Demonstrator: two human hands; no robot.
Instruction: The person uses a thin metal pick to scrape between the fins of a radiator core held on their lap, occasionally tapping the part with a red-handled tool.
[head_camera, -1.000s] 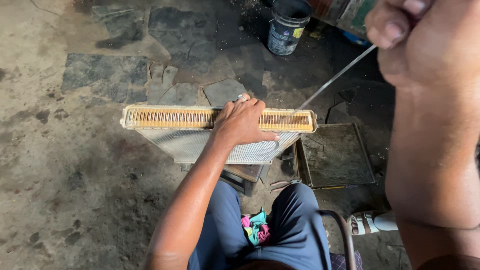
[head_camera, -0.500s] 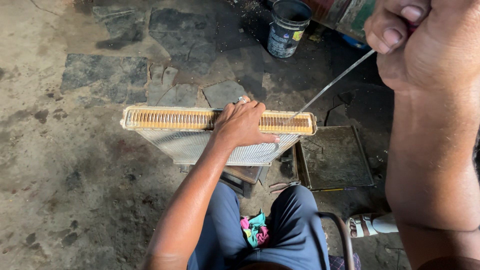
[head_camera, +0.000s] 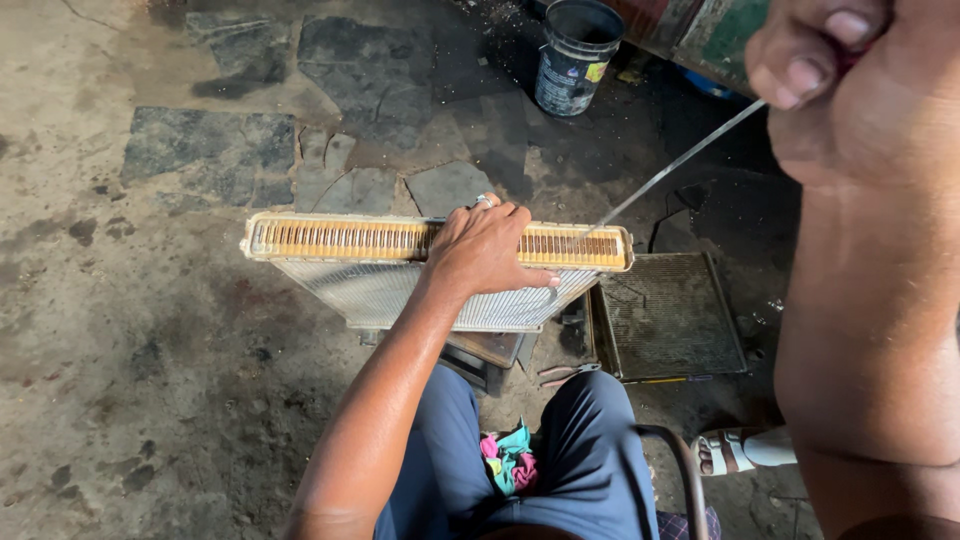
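Gripping a thin metal rod (head_camera: 680, 162), the right hand (head_camera: 830, 80) fills the upper right of the frame, fist closed on its top end. Rod tip sits in the tube openings of the radiator core (head_camera: 400, 270), frame centre, stood on edge. Left hand (head_camera: 485, 250) clamps over its yellowish top plate (head_camera: 340, 238). Core looks rigid but heavy-ish, fins fragile; hold by the plate edges, not the mesh. Beyond: flat grille (head_camera: 670, 315) on the floor, dark bucket (head_camera: 577, 55) at top.

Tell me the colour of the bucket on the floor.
The bucket is black, seen in the head view.
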